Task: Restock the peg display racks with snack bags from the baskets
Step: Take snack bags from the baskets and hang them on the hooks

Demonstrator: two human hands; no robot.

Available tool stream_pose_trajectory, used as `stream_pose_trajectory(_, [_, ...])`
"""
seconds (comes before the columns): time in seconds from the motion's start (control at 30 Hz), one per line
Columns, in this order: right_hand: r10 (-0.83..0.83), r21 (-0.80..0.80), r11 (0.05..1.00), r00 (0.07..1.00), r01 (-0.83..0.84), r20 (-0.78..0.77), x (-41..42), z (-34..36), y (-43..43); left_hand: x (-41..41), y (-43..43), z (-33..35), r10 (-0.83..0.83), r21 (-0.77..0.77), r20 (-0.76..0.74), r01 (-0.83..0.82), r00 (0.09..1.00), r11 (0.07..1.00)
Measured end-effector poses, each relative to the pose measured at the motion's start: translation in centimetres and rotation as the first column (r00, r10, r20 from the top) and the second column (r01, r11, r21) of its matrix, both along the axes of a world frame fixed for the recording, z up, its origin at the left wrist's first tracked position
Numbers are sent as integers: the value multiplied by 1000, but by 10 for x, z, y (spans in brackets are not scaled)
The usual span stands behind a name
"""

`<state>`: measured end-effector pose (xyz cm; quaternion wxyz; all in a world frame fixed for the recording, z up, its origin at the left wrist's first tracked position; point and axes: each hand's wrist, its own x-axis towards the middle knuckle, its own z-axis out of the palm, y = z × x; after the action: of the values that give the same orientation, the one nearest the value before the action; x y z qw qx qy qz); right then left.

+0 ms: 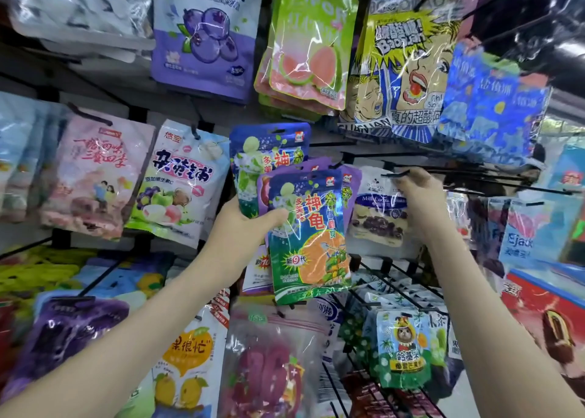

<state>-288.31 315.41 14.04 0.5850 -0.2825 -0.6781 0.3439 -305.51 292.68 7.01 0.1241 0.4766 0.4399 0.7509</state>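
My left hand (250, 224) grips a fanned stack of several snack bags: the front one, a blue-green bag with an orange slice (311, 243), overlaps a purple bag (351, 177) and another blue bag (269, 151). My right hand (419, 199) is raised to the right of the stack, its fingertips pinching the tip of a bare black peg (395, 174). Behind that hand hangs a clear bag of dark cocoa pieces (376, 215).
Peg racks full of hanging bags surround my hands: a purple blueberry bag (205, 34), a green guava bag (311, 44), a comic-print bag (405, 69), a white fruit bag (180, 183). Several long bare pegs (493, 180) jut out at right. A red freezer edge (544, 294) sits lower right.
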Motion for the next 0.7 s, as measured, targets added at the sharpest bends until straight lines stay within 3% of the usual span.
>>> stream_pose_trajectory(0.07, [-42, -34, 998, 998, 43, 39, -12, -3, 14, 2, -6, -1, -5, -30, 36, 6, 999, 1000])
stream_pose_trajectory(0.17, [-254, -16, 966, 958, 259, 133, -25, -12, 18, 6, -23, -9, 6, -82, 130, 5, 992, 997])
stream_pose_trajectory(0.27, [-436, 138, 891, 900, 433, -8, -24, -29, -11, 7, -48, -26, 53, -129, 263, -20, 963, 991])
stream_pose_trajectory(0.3, [-391, 175, 898, 914, 405, -108, -18, -33, -30, 9, -52, -28, 59, -147, 293, -16, 954, 989])
stream_pose_trajectory(0.37, [-132, 173, 972, 976, 161, -172, -16, -52, -80, 9, -67, -40, 78, -187, 354, -11, 932, 982])
stream_pose_trajectory(0.43, [178, 138, 975, 984, -174, -15, -19, -67, -129, 10, -80, -51, 84, -231, 389, 9, 917, 973])
stream_pose_trajectory(0.5, [375, 90, 914, 908, -396, 186, -30, -76, -161, 11, -91, -61, 78, -283, 402, 42, 912, 958])
stream_pose_trajectory(0.6, [485, 53, 844, 803, -533, 346, -48, -85, -180, 14, -106, -69, 98, -340, 388, 43, 916, 940])
stream_pose_trajectory(0.7, [541, -5, 813, 752, -582, 377, -56, -95, -184, 11, -120, -75, 129, -364, 412, 33, 902, 931])
